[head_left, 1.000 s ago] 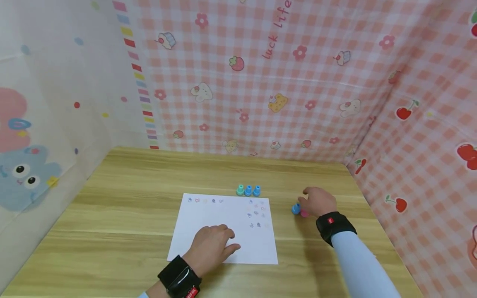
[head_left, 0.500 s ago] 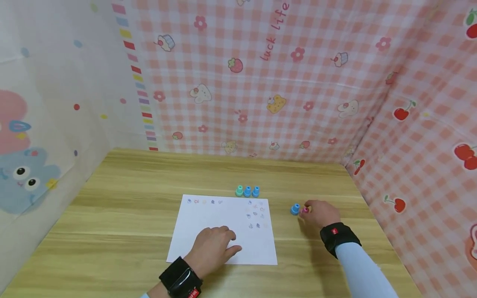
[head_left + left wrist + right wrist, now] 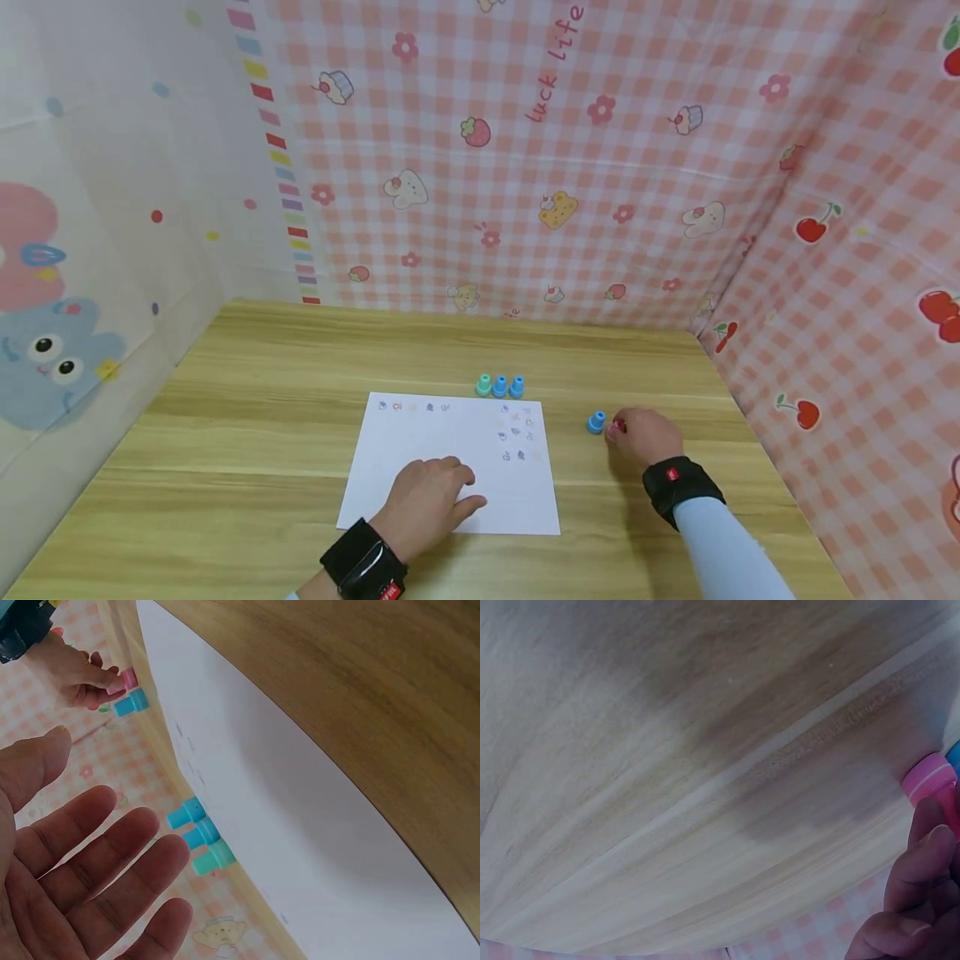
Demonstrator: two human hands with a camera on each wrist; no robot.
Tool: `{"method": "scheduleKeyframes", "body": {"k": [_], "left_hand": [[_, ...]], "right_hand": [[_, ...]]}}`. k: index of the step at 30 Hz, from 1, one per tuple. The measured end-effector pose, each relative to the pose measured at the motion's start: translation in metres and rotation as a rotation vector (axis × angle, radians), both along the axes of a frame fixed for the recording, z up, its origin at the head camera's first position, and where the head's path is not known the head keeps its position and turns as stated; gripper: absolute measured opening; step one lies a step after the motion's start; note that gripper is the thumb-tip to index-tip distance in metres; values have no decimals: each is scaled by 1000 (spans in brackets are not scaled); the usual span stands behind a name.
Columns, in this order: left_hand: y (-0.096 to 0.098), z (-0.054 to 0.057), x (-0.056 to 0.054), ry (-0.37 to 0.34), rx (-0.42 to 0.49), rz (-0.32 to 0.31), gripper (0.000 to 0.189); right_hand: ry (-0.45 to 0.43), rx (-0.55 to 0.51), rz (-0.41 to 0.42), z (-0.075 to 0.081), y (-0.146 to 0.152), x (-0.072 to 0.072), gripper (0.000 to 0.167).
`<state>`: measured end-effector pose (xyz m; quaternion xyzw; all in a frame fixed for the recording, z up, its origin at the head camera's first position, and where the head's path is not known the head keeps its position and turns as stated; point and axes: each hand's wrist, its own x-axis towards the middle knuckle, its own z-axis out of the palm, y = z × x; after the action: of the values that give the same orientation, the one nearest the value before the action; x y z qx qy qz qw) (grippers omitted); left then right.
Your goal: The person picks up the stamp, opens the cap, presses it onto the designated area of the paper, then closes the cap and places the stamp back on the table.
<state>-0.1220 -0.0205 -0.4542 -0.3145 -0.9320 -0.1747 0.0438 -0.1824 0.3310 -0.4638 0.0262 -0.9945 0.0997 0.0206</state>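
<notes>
My right hand (image 3: 648,435) pinches a small pink stamp (image 3: 616,426) at the right of the table; fingers cover part of it. In the left wrist view the pink stamp (image 3: 129,679) stands close beside a blue stamp (image 3: 132,703). The right wrist view shows the pink stamp (image 3: 928,778) at its edge, with fingertips (image 3: 934,844) on it. My left hand (image 3: 427,504) is over the lower part of a white sheet of paper (image 3: 442,442), fingers relaxed and holding nothing. Whether it touches the paper I cannot tell.
Behind the paper stand a green stamp (image 3: 483,385) and two blue stamps (image 3: 508,386) in a row. Small stamped marks (image 3: 516,432) run along the paper's top left and upper right. Patterned cloth walls (image 3: 487,167) enclose the wooden table (image 3: 225,433).
My right hand has drawn back slightly to the right and lower, uncovering the blue stamp, and its fingers have closed on the pink stamp. The left hand has hardly moved.
</notes>
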Motion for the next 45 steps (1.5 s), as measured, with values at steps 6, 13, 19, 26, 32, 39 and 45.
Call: {"method": "scheduleKeyframes", "body": {"k": [6,13,19,26,32,39,45], "left_hand": [[-1,-1,1,5,2,-1,28],[-1,-1,0,-1,3,-1,28],[1,-1,-1,-14,-2,3,29],[2,0,0,-41,1,5,30],[3,-2,-1,-43,13,7,30],[4,-4,-2,-33,14,15,33],[5,-5,-2,1,17,22,38]], "right_hand": [[-10,-3,-6,1,-1,3,17],[-54,-34,-64,4,-7,6,22],[-63,-84,-73,7,-16,11,24],[-12,-151,-61,6,-37,18,24],[37,-212,-55,3,-64,25,22],[-36,-346,-107,5,-102,35,19],[-46,-412,-44,6,-127,45,17]]}}
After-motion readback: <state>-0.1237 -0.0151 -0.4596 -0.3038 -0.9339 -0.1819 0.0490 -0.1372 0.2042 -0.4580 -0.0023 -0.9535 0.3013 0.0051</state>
